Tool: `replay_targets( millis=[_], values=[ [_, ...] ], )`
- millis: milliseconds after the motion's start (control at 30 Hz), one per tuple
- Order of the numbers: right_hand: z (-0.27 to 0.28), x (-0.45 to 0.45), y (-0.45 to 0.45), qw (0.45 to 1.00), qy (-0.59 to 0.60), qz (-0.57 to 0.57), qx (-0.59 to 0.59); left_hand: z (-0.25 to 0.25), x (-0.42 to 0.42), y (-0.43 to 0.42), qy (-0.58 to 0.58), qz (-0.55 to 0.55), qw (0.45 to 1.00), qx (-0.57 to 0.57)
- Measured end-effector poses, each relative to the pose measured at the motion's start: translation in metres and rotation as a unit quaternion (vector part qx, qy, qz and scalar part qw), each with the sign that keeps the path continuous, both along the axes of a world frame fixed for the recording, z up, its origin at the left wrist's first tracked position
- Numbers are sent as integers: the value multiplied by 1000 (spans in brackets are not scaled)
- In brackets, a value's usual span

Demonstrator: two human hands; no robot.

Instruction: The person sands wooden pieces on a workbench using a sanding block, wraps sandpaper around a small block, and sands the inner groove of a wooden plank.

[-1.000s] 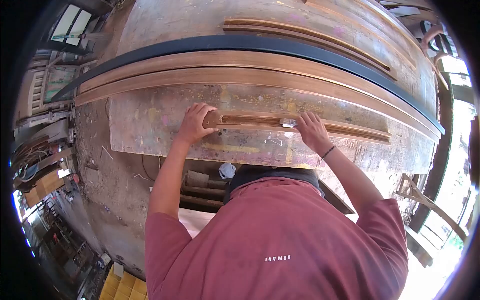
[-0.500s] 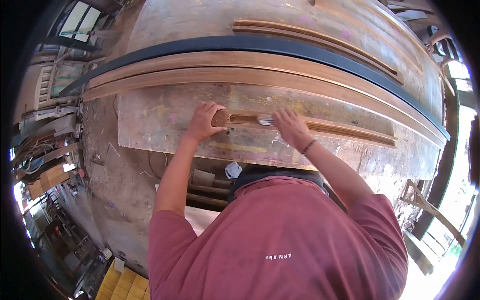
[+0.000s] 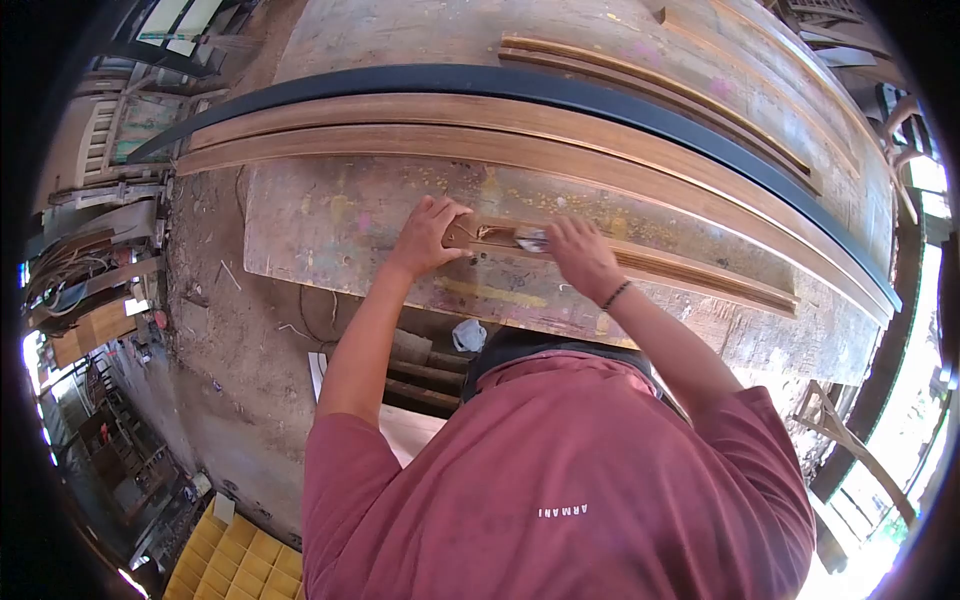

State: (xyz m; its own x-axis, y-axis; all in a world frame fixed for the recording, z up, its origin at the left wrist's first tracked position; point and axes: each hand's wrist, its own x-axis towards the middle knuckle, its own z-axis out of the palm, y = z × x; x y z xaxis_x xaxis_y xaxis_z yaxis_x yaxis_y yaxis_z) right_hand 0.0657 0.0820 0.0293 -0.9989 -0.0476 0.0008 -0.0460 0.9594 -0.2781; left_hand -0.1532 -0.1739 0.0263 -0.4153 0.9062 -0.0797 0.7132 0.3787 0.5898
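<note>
A grooved wooden strip (image 3: 700, 273) lies lengthwise on the workbench in front of me. My left hand (image 3: 428, 240) is closed around its left end, thumb on the near edge and fingers on the far edge. Over the groove, my right hand (image 3: 582, 258) grips a small flat tool with a pale, shiny blade-like front (image 3: 532, 240); its exact kind is blurred and partly hidden by my fingers. The tool's front touches or hovers just above the groove, pointing toward my left hand. A small pale curl (image 3: 485, 231) shows in the groove between the hands.
Beyond the strip, two long wooden boards (image 3: 400, 138) lie beside a dark blue-grey bar (image 3: 420, 78). Farther back are another grooved strip (image 3: 660, 85) and more lengths of wood. The stained workbench (image 3: 300, 225) ends close to my body. Yellow tiles (image 3: 240, 560) show at lower left.
My right hand and its tool have moved slightly left along the groove, nearer my left hand. The left hand keeps its hold on the strip's end. The whole view has shifted a little.
</note>
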Motion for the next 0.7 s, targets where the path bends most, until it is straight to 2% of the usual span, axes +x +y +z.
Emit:
replay_targets(
  millis=[100, 167, 200, 267, 467, 633, 700],
  values=[
    [17, 20, 28, 999, -23, -34, -9, 2, 1, 0, 2, 6, 1000, 12],
    [23, 24, 33, 992, -100, -59, -46, 5, 2, 1, -13, 16, 1000, 9],
    [24, 21, 28, 992, -102, -56, -48, 6, 3, 0, -24, 20, 999, 6],
    [25, 3, 18, 989, -70, -55, -122, 6, 1, 1, -9, 19, 1000, 16],
    [37, -9, 24, 970, -108, -45, -212, 4, 4, -2, 18, 15, 1000, -3],
    [53, -5, 39, 954, -114, -77, -265, 32, 28, 18, 76, 5, 997, -15],
    [55, -1, 41, 946, -107, -93, -290, 42, 51, 36, 28, 76, 986, 144]
  ],
)
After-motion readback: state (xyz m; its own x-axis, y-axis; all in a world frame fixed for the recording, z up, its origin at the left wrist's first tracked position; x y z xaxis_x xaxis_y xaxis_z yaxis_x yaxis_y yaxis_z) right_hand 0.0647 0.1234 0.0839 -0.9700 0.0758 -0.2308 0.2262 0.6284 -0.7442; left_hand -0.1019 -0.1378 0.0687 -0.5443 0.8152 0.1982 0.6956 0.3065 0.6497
